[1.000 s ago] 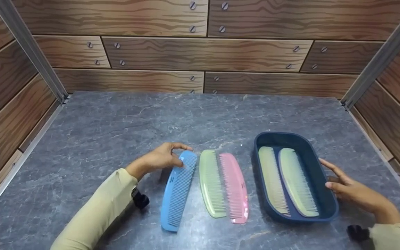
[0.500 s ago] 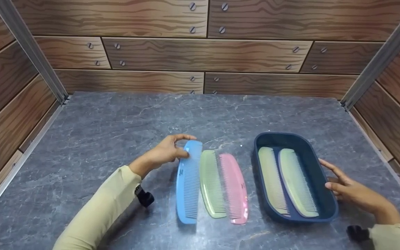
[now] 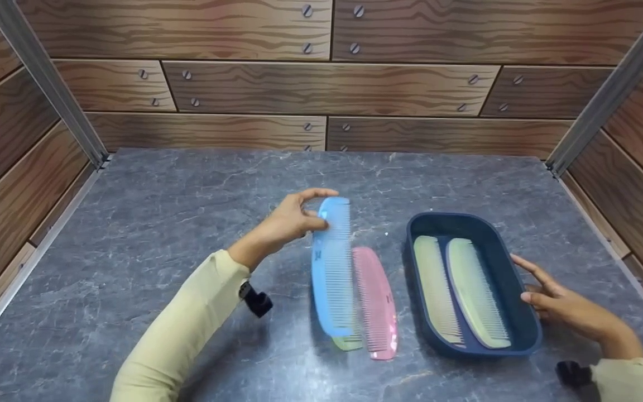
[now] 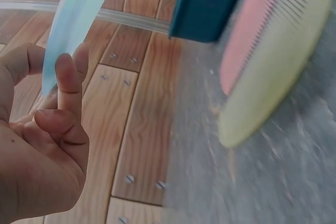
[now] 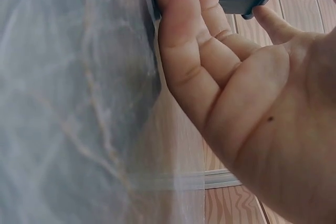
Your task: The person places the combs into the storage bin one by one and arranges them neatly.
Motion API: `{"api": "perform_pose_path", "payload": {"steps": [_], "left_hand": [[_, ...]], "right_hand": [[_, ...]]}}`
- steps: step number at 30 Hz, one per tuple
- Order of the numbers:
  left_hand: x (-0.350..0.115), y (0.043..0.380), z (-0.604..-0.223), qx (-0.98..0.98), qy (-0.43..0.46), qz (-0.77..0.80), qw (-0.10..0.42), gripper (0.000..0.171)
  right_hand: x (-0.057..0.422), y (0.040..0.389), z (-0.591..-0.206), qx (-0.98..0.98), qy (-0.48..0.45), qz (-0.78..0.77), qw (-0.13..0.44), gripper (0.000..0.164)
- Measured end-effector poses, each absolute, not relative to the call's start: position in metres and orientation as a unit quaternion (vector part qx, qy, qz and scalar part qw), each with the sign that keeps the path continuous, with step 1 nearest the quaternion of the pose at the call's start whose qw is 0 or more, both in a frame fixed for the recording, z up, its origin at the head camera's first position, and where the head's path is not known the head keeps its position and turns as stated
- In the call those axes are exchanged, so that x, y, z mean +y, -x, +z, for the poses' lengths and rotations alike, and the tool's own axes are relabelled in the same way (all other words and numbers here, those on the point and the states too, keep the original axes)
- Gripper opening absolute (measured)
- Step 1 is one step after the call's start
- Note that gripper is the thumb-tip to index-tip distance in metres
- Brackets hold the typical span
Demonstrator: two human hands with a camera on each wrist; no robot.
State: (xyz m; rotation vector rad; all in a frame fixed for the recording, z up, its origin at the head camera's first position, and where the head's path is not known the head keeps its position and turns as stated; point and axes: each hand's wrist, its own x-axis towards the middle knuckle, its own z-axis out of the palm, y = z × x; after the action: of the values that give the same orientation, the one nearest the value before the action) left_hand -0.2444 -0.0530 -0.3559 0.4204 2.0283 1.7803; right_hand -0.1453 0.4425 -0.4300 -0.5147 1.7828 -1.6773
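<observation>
A blue comb (image 3: 332, 273) is pinched near its far end between the thumb and fingers of my left hand (image 3: 285, 226). It is lifted over a green comb (image 3: 348, 341), hiding most of it. Beside that lies a pink comb (image 3: 376, 304) on the table. In the left wrist view the blue comb (image 4: 79, 19) rises from the fingertips, apart from the green comb (image 4: 257, 98). My right hand (image 3: 572, 310) rests against the right side of a dark blue tray (image 3: 524, 312), fingers touching its outer wall. Two pale green combs (image 3: 438, 290) lie side by side in the tray.
The grey marbled table (image 3: 215, 190) spreads around the combs and tray. Wood-patterned panels (image 3: 243, 86) stand at the back and both sides, with metal posts (image 3: 606, 95) at the corners.
My left hand has lifted the blue comb and carried it right and away from me, from beside the green comb to above it. The right hand and tray have stayed put.
</observation>
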Motion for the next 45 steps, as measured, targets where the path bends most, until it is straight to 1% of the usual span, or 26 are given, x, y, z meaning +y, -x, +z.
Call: {"api": "perform_pose_path", "payload": {"steps": [7,14,27,36,45], "left_hand": [[-0.027,0.247,-0.344,0.698,-0.169,0.666,0.202,0.064],[0.001,0.250,-0.336,0.681,-0.180,0.687,0.180,0.063],[0.054,0.257,-0.343,0.670,-0.155,0.709,0.156,0.060],[0.092,0.252,-0.358,0.667,-0.151,0.711,0.167,0.057],[0.111,0.248,-0.375,0.647,-0.164,0.719,0.194,0.056]], "right_hand": [[0.441,0.146,-0.429,0.678,0.201,-0.634,0.314,0.069],[0.439,0.148,-0.427,0.690,0.204,-0.622,0.309,0.068],[0.438,0.147,-0.428,0.692,0.179,-0.623,0.319,0.068],[0.442,0.144,-0.427,0.674,0.193,-0.639,0.317,0.068],[0.442,0.144,-0.429,0.685,0.193,-0.629,0.313,0.067]]}}
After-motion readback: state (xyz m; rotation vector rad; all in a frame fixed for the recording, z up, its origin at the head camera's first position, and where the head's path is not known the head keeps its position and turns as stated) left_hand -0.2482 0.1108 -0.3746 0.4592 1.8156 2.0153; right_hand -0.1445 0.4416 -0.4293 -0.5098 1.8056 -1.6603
